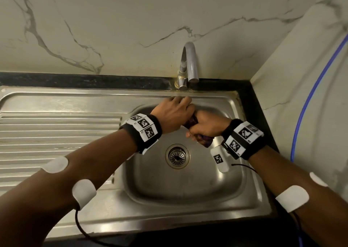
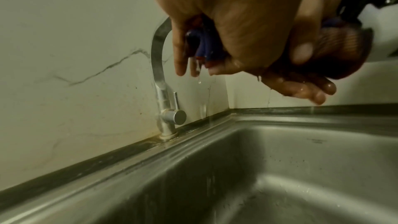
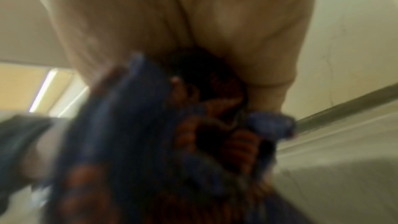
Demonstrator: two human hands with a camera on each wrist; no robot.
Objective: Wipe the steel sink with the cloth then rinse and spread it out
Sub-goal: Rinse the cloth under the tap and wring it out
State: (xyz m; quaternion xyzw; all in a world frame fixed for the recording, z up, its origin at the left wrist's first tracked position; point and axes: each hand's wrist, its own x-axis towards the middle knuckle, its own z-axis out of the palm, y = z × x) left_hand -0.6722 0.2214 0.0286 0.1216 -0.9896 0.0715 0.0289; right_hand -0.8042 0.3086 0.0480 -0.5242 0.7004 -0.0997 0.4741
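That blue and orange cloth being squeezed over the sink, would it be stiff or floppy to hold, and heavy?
Probably floppy: the cloth is twisted into a tight roll between the left hand and the right hand, as only soft fabric allows. Likely heavy for its size, since water drips from it in the left wrist view. Its ribbed weave should grip well, even wet.

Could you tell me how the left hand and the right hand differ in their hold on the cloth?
The left hand grips the cloth's far end, near the tap; the right hand grips its near end, above the sink basin. Both curl round the twisted, dripping cloth.
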